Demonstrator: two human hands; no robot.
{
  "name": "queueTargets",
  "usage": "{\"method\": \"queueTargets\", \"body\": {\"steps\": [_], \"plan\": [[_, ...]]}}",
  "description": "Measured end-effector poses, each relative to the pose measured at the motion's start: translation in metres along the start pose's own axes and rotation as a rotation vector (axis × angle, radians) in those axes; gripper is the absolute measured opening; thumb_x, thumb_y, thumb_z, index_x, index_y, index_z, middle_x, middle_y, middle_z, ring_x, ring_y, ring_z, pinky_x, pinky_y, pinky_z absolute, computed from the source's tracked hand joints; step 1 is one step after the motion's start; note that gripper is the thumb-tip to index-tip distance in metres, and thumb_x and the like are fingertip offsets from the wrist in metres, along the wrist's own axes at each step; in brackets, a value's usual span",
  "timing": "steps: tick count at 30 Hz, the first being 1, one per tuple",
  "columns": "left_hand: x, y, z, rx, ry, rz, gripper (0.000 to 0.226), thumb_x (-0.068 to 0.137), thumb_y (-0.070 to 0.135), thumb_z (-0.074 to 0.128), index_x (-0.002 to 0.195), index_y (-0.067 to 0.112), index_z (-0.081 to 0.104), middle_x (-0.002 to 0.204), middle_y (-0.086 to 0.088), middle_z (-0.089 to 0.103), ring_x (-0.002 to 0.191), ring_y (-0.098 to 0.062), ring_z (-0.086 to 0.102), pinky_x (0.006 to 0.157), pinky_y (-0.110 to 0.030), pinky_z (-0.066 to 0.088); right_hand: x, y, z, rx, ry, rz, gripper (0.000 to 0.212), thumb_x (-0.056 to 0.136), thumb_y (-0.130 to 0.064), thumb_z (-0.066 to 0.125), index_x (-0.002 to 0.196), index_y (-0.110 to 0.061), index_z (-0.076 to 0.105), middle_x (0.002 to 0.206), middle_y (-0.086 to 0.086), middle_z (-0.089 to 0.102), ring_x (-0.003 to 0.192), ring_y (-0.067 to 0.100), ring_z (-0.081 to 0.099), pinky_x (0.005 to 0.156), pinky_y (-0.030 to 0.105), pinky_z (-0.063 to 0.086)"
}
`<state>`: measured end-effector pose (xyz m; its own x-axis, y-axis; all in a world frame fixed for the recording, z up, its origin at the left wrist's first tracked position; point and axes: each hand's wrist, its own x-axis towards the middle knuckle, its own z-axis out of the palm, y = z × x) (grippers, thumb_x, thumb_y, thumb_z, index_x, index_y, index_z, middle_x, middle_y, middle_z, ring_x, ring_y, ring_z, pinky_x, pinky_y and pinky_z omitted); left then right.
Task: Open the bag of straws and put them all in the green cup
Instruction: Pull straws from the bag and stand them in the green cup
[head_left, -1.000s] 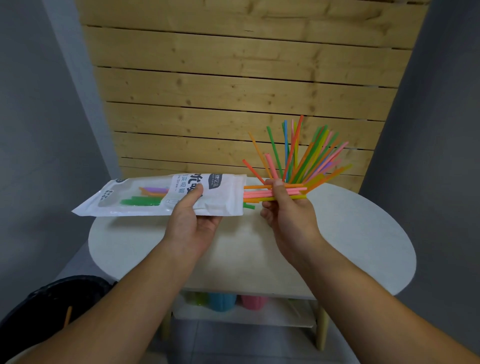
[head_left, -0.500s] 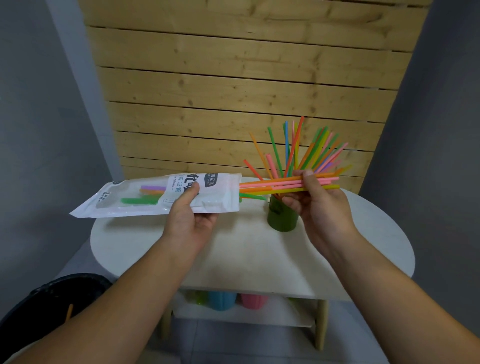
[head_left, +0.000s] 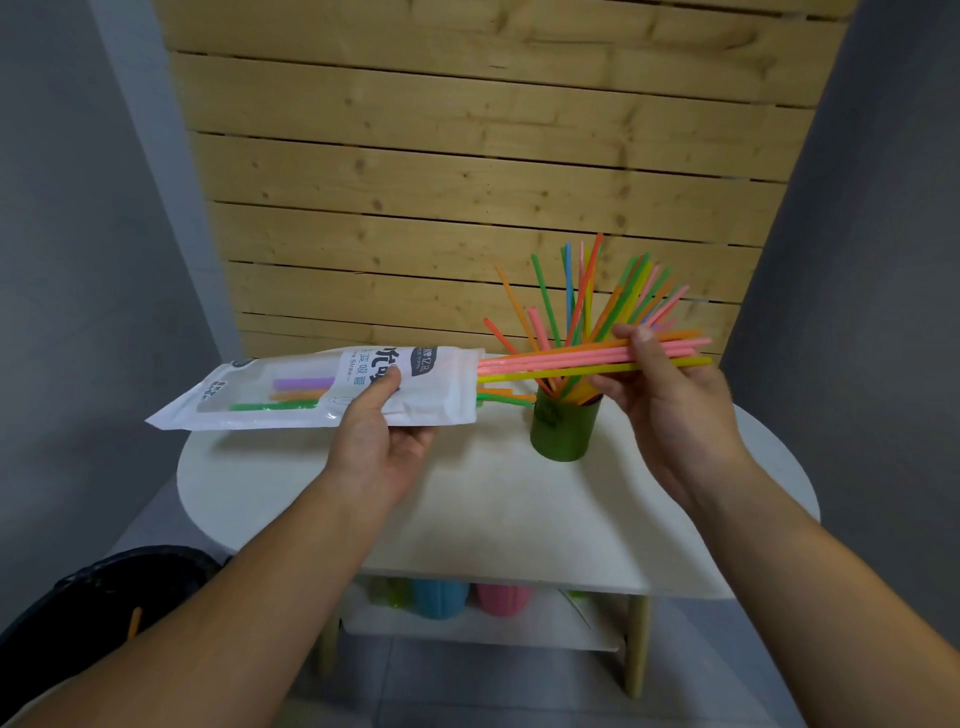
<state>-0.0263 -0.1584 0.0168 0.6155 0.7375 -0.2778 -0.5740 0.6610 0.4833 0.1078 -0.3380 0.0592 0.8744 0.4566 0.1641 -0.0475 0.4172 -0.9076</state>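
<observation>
My left hand holds the white straw bag level above the table's left side, its open mouth facing right. Purple, orange and green straws show through its window. My right hand pinches a small bunch of pink, orange and yellow straws, almost fully drawn out, with their left ends still at the bag's mouth. The bunch lies level above the green cup, which stands on the white table. Several coloured straws stand fanned out in the cup.
A wooden plank wall rises right behind the table. On the shelf under the table stand a blue cup and a pink cup. A black bin sits on the floor at the lower left.
My right hand has pulled the bunch of straws further right out of the bag, uncovering the green cup. My left hand has kept the bag almost still.
</observation>
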Motion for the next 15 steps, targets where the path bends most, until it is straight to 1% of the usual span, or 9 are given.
{"method": "queueTargets", "body": {"steps": [1, 3, 6, 9, 11, 13, 15], "plan": [[0.001, 0.001, -0.001, 0.000, 0.002, 0.004, 0.033, 0.092, 0.003, 0.067, 0.124, 0.011, 0.063, 0.103, -0.008, 0.078, 0.082, -0.020, 0.079, 0.071, -0.037, 0.065, 0.001, 0.000, -0.002, -0.025, 0.029, -0.024, 0.022, 0.100, -0.023, 0.055, 0.102, -0.005, 0.069, 0.083, 0.002, 0.072, 0.076, 0.016, 0.071, 0.075, 0.027, 0.062], [0.002, 0.002, -0.002, -0.003, 0.007, 0.010, 0.036, 0.092, 0.003, 0.066, 0.128, 0.011, 0.062, 0.105, -0.007, 0.078, 0.082, -0.020, 0.079, 0.068, -0.036, 0.065, 0.004, 0.000, -0.006, -0.065, 0.084, -0.054, 0.024, 0.100, -0.027, 0.056, 0.102, -0.007, 0.069, 0.084, 0.003, 0.072, 0.074, 0.017, 0.070, 0.077, 0.029, 0.061], [0.005, 0.002, -0.003, -0.001, 0.025, 0.014, 0.040, 0.092, 0.002, 0.067, 0.130, 0.011, 0.061, 0.107, -0.007, 0.078, 0.084, -0.020, 0.078, 0.064, -0.034, 0.064, 0.006, 0.001, -0.007, -0.083, 0.156, -0.073, 0.023, 0.100, -0.028, 0.056, 0.098, -0.010, 0.071, 0.084, 0.004, 0.072, 0.071, 0.017, 0.071, 0.079, 0.031, 0.061], [0.008, 0.004, -0.005, 0.007, 0.032, 0.019, 0.042, 0.092, 0.002, 0.067, 0.132, 0.011, 0.061, 0.113, -0.008, 0.078, 0.089, -0.020, 0.078, 0.070, -0.036, 0.064, 0.005, -0.001, -0.007, -0.069, 0.217, -0.092, 0.024, 0.101, -0.026, 0.055, 0.098, -0.007, 0.070, 0.084, 0.006, 0.071, 0.064, 0.015, 0.070, 0.075, 0.029, 0.062], [0.009, 0.005, -0.007, 0.011, 0.038, 0.024, 0.042, 0.092, 0.003, 0.066, 0.133, 0.011, 0.061, 0.116, -0.007, 0.077, 0.095, -0.020, 0.077, 0.076, -0.038, 0.064, 0.004, -0.002, -0.008, -0.078, 0.248, -0.104, 0.025, 0.102, -0.025, 0.054, 0.099, -0.006, 0.070, 0.087, 0.008, 0.072, 0.063, 0.014, 0.071, 0.073, 0.027, 0.061], [0.010, 0.007, -0.009, 0.015, 0.039, 0.027, 0.041, 0.093, 0.003, 0.066, 0.133, 0.012, 0.061, 0.118, -0.006, 0.076, 0.100, -0.020, 0.076, 0.081, -0.038, 0.063, 0.001, -0.005, -0.010, -0.105, 0.272, -0.116, 0.027, 0.102, -0.025, 0.052, 0.100, -0.005, 0.070, 0.088, 0.008, 0.074, 0.064, 0.015, 0.071, 0.074, 0.028, 0.062], [0.011, 0.008, -0.010, 0.020, 0.039, 0.028, 0.042, 0.093, 0.004, 0.066, 0.133, 0.012, 0.061, 0.119, -0.006, 0.075, 0.101, -0.020, 0.075, 0.079, -0.037, 0.063, -0.002, -0.008, -0.013, -0.133, 0.294, -0.125, 0.028, 0.103, -0.025, 0.052, 0.099, -0.006, 0.071, 0.087, 0.007, 0.074, 0.064, 0.014, 0.072, 0.075, 0.030, 0.062]]}}
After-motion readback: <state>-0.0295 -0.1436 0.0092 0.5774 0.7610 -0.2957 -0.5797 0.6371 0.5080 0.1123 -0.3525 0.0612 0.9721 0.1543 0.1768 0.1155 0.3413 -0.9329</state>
